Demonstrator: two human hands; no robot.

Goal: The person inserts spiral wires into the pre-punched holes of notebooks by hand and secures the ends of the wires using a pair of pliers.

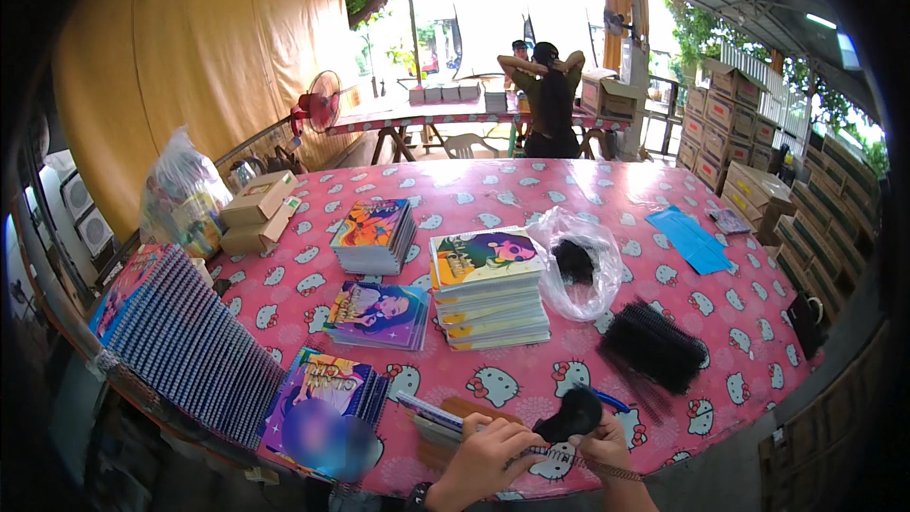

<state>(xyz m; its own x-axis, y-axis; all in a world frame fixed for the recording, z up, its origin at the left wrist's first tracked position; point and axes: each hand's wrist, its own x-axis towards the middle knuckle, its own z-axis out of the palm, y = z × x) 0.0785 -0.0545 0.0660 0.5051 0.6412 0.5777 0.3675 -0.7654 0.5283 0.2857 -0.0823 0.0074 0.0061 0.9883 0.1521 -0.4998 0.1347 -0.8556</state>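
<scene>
Close to the front edge of the table, my left hand [485, 457] is closed on a book [431, 414], whose pale page edge sticks out past my fingers. A dark spiral binding coil [557, 454] stretches from that book's edge across to my right hand [607, 444]. The right fingers are closed round the coil, and its tail hangs over my wrist. Just beyond my hands lies a black object [571, 415] of unclear kind, with a blue curved handle [609, 399] beside it. A brown board [469, 408] shows partly under the book.
Stacks of colourful books [488, 294] stand mid-table, with a tall spiral-bound pile [190, 351] at left. Black coils [654, 346] lie right, near a clear plastic bag [607, 275] and blue sheets [687, 237]. Cartons [725, 123] are stacked behind; a person [553, 100] stands at the far table.
</scene>
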